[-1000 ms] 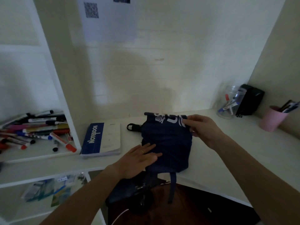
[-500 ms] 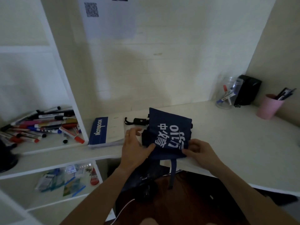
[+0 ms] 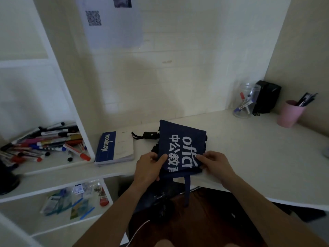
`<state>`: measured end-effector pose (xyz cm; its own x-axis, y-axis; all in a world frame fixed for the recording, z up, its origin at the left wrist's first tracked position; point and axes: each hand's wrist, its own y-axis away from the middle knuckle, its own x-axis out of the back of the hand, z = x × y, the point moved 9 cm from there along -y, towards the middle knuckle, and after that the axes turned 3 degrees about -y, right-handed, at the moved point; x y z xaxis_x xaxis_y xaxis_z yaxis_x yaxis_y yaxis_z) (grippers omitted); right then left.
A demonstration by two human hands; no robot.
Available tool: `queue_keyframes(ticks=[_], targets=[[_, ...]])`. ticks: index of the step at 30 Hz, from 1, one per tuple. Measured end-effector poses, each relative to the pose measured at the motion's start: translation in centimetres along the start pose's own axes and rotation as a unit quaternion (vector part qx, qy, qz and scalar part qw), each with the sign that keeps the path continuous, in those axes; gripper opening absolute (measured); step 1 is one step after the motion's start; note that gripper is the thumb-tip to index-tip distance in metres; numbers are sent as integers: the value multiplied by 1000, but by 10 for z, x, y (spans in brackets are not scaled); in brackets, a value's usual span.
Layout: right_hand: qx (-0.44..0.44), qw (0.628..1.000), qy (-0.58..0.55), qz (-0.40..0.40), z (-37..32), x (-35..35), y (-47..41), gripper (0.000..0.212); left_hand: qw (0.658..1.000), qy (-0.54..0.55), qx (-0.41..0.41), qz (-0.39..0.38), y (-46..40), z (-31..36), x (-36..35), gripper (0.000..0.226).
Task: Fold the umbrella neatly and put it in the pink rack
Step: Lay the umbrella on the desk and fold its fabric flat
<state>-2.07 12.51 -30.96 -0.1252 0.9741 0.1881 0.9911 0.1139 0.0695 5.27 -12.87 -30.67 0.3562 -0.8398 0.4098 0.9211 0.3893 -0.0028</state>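
A dark blue umbrella [image 3: 179,138] with white lettering lies folded flat on the white desk [image 3: 249,148], its black handle [image 3: 148,135] with a strap sticking out to the left. My left hand [image 3: 149,166] pinches the near left corner of the fabric, thumb on top. At the near right corner my right hand [image 3: 213,162] pinches the fabric too. A blue closing strap [image 3: 187,189] hangs over the desk's front edge. No pink rack is in view; a pink cup [image 3: 289,114] with pens stands at the far right.
A blue and white notebook [image 3: 114,147] lies left of the umbrella. Several markers [image 3: 44,143] fill the left shelf. A clear jar [image 3: 246,102] and a black box [image 3: 266,97] stand at the back right. Small packets [image 3: 71,198] lie on the lower shelf.
The far fabric flap was folded toward me, so the white lettering now faces up. Both hands came to the near corners: the right from the far edge, the left from lying flat.
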Motion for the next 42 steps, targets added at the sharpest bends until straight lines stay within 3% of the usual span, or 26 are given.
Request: queue_keyframes(ticks=[3, 6, 11, 17, 23, 29, 32, 35, 42], targets=[[-29, 998, -43, 34, 4, 0, -2, 35, 1000, -26, 8, 5, 3, -4, -4, 52], [-37, 995, -89, 31, -1, -5, 1, 42, 999, -36, 14, 7, 5, -6, -7, 50], [2, 997, -56, 57, -4, 4, 6, 39, 997, -73, -28, 19, 1, 0, -4, 43], [-19, 999, -1, 34, 6, 5, 3, 36, 981, -159, -106, 16, -8, 12, -2, 44], [-38, 999, 1, 34, 8, 4, -3, 37, 993, -9, -71, -94, -36, -1, -7, 35], [8, 999, 39, 6, -8, 3, -8, 45, 990, 46, -57, -117, -49, 1, -12, 34], [38, 997, 66, -8, -14, 5, -5, 45, 990, 3, -70, -118, -49, -1, -12, 53], [64, 987, 146, -24, -17, 3, -4, 22, 985, -83, -105, -112, -45, -1, -12, 60], [134, 941, 309, -42, -19, -3, -4, 23, 950, -216, -190, -118, -37, 3, -19, 40]])
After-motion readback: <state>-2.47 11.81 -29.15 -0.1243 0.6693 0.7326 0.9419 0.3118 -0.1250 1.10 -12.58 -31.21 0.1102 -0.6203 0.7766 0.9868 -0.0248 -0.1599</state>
